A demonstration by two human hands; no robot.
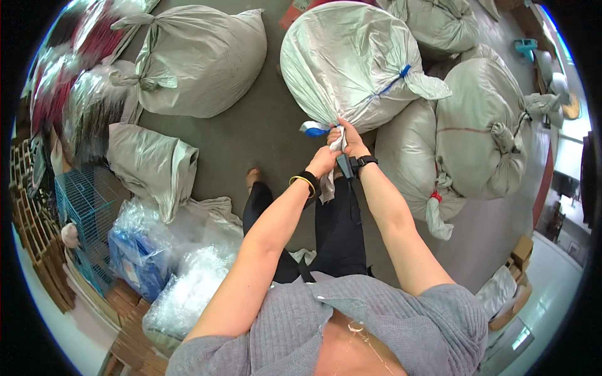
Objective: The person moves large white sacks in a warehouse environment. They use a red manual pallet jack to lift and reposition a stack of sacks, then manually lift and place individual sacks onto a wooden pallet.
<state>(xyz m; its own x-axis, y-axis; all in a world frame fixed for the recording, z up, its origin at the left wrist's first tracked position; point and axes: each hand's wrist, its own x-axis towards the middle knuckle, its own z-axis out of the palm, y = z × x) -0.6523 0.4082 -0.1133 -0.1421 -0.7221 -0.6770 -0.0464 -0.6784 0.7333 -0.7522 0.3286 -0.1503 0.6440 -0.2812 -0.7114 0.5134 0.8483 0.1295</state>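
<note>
A large, full, whitish woven sack leans in front of me. My right hand is closed around the gathered cloth at its near corner. Just below it, my left hand is closed on the same twist of cloth, and a loose end hangs down beneath. Beside my right hand, a blue tie sits at this corner. Another blue cord binds the sack's right corner. A black band with a grey device is on my right wrist; the left wears dark and yellow bands.
Stuffed sacks crowd the right side, one tied in red. Another full sack lies at far left, with a slack folded one nearer. Clear plastic wrap, a blue wire cage and plastic-wrapped bundles stand left.
</note>
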